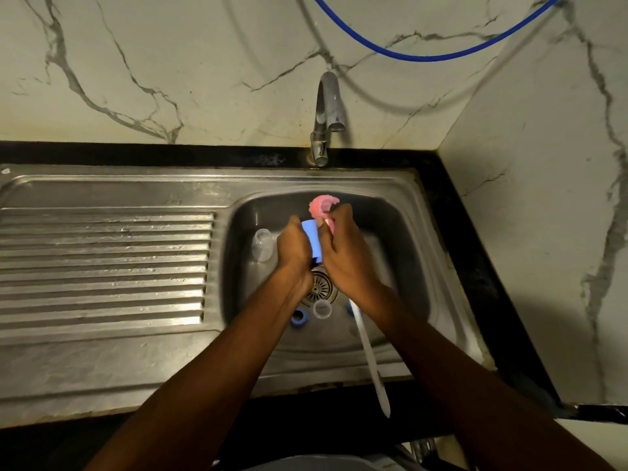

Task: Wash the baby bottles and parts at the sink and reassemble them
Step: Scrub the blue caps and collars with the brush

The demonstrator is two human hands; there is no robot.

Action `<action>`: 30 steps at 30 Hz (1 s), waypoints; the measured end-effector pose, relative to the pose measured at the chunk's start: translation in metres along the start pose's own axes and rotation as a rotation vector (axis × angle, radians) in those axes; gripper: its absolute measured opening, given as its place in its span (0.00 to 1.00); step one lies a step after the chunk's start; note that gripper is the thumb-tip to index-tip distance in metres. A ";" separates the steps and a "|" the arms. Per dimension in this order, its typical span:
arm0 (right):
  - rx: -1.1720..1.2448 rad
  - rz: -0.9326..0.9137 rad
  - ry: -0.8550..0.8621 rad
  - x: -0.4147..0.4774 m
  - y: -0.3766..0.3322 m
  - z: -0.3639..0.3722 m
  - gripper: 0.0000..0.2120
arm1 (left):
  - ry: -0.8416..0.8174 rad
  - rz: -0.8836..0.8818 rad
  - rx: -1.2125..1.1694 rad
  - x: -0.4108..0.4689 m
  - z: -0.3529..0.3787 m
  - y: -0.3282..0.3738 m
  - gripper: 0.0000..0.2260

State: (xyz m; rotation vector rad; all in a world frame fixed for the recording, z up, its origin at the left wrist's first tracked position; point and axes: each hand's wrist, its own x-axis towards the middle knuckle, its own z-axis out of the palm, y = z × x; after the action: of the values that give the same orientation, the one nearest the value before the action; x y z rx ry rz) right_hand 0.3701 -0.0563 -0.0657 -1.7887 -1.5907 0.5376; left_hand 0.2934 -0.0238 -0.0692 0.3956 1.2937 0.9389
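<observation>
Over the steel sink basin [401, 232], my left hand [295, 248] grips a light blue bottle part [313, 240]. My right hand [343, 246] holds a pink scrubber [322, 207] against that part. A clear bottle [262, 244] lies in the basin to the left of my hands. Near the drain [319, 287] sit a blue ring [297, 317] and a small clear cap [322, 308]. A long white brush handle [368, 355] leans out over the basin's front edge, its head hidden under my right wrist.
The tap [328, 117] stands behind the basin with no water visibly running. A ribbed steel drainboard [102, 266] spreads to the left. A marble wall closes in on the right, and a blue hose [424, 56] hangs across the back wall.
</observation>
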 end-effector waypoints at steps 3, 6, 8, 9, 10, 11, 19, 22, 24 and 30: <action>-0.021 -0.140 -0.081 -0.019 -0.001 0.000 0.13 | -0.010 0.037 -0.055 0.003 -0.006 0.003 0.15; -0.011 -0.047 -0.052 -0.002 0.004 -0.001 0.13 | -0.040 0.000 -0.056 -0.003 -0.005 0.000 0.15; -0.002 -0.023 -0.014 -0.005 0.001 0.004 0.13 | -0.040 0.022 -0.057 -0.003 -0.006 0.001 0.14; -0.006 -0.064 -0.015 -0.012 0.000 0.004 0.13 | -0.028 0.044 -0.043 -0.001 -0.008 0.003 0.14; -0.001 -0.126 -0.020 -0.020 -0.002 0.004 0.12 | -0.022 0.057 -0.034 0.000 -0.010 0.005 0.14; -0.010 -0.186 -0.034 -0.025 -0.003 0.003 0.12 | -0.018 0.058 -0.027 0.001 -0.012 0.005 0.13; -0.060 -0.123 0.049 0.003 0.012 0.003 0.13 | 0.014 -0.013 0.064 0.004 -0.001 0.004 0.22; -0.064 -0.120 0.049 0.006 0.014 0.001 0.14 | -0.045 -0.053 0.074 0.002 0.003 0.007 0.31; -0.080 -0.078 0.044 0.008 0.010 0.003 0.15 | -0.138 -0.067 0.072 -0.001 0.004 0.006 0.28; -0.056 -0.154 -0.081 -0.034 -0.005 0.004 0.14 | -0.030 0.018 -0.047 0.009 -0.010 -0.002 0.12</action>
State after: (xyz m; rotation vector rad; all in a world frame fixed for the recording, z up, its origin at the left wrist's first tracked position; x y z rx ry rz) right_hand 0.3578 -0.0889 -0.0694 -1.6858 -1.7980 0.5021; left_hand 0.2851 -0.0202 -0.0792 0.3842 1.2405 0.9737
